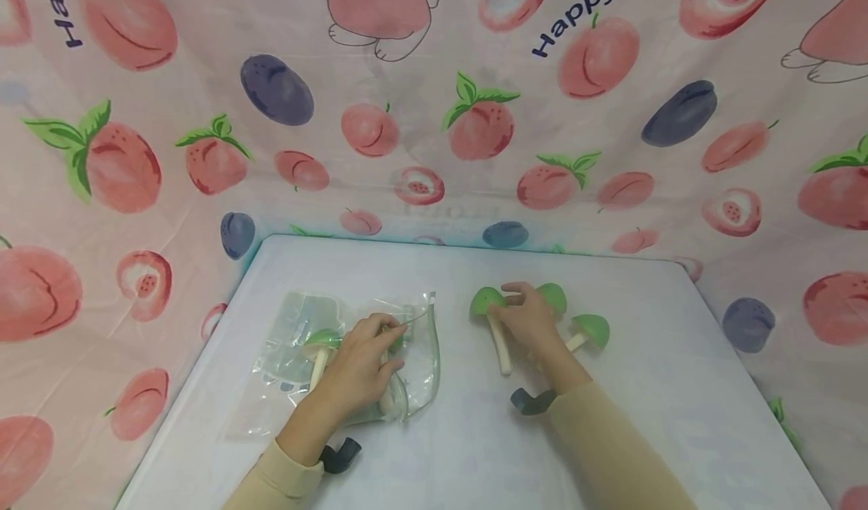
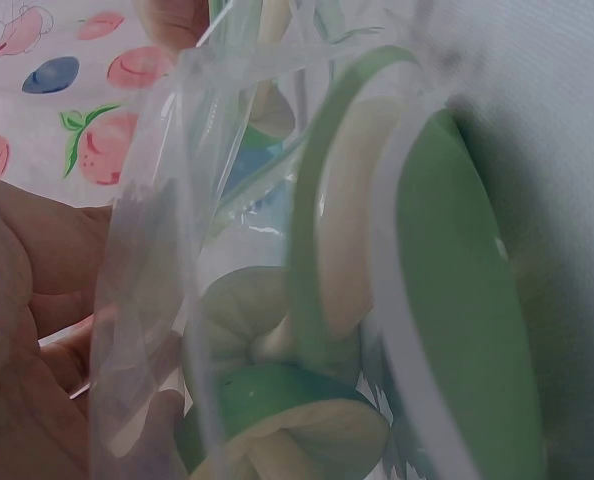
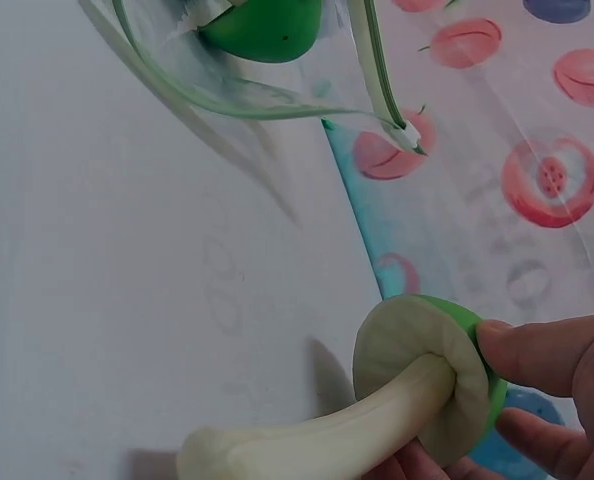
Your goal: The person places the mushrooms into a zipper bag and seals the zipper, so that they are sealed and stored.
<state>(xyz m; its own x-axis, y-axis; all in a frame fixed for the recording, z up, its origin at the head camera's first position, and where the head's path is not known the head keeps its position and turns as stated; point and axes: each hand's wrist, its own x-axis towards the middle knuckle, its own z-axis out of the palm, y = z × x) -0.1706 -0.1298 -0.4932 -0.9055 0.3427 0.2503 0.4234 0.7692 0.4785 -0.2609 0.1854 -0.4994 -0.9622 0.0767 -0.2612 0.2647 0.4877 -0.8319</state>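
Observation:
My right hand pinches the green cap of a toy mushroom; the thumb presses the cap in the right wrist view, where the pale stem points left. Two more green-capped mushrooms lie beside and behind this hand on the table. On the left, a clear zip bag lies with its mouth spread toward the right. My left hand holds the upper side of its mouth. Inside the bag are several mushrooms, one cap plain in the left wrist view. The left fingertips are partly hidden.
The white table ends at a hanging cloth printed with fruit, at the back and both sides. Dark curved pieces sit at both wrists. A flat printed part of the bag spreads left of the left hand.

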